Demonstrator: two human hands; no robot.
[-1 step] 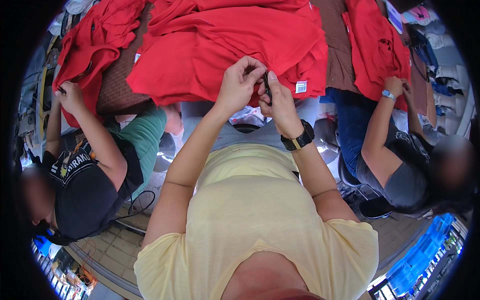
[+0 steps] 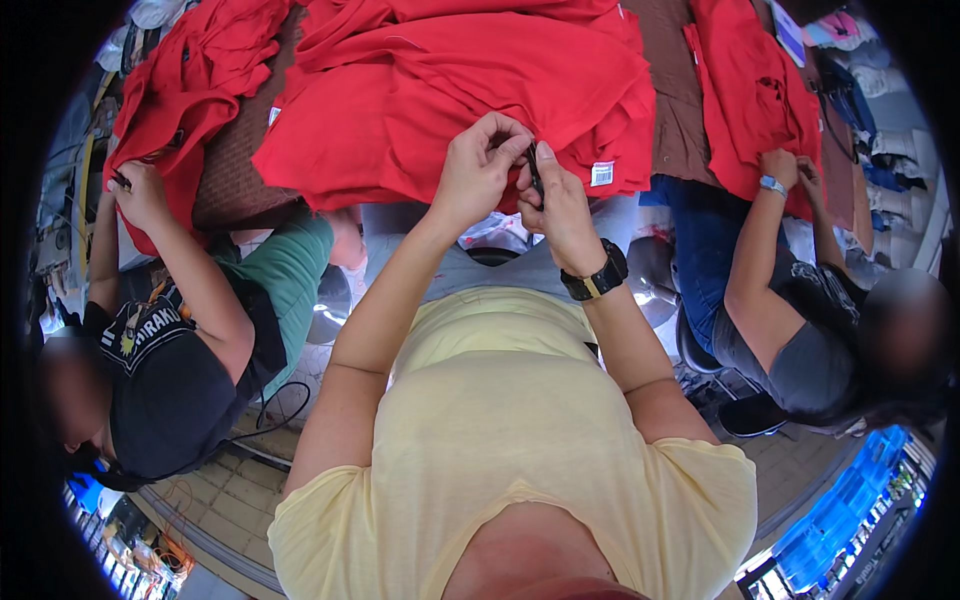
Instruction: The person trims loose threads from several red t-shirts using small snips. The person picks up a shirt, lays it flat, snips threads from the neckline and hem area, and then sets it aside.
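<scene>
A pile of red cloth garments (image 2: 440, 100) covers the table in front of me, its near edge hanging over. My left hand (image 2: 478, 168) is at that near edge, thumb and forefinger pinched together; whatever lies between them is hidden. Close beside it, my right hand (image 2: 562, 205) grips a slim dark tool (image 2: 536, 170), which stands upright between the fingers and is too small to tell its kind. Both hands nearly touch. A white label (image 2: 601, 174) with a barcode lies on the cloth just right of my right hand.
Brown cloth (image 2: 680, 95) covers the table. To the left, a seated person (image 2: 190, 340) handles red cloth (image 2: 180, 125) with a small dark thing in one hand. Another seated person (image 2: 790, 310) on the right holds more red cloth (image 2: 755, 110). A cable (image 2: 290, 400) runs along the floor.
My own hands stay practically still. The hands of the person on the right have shifted slightly, and those of the person on the left a little too.
</scene>
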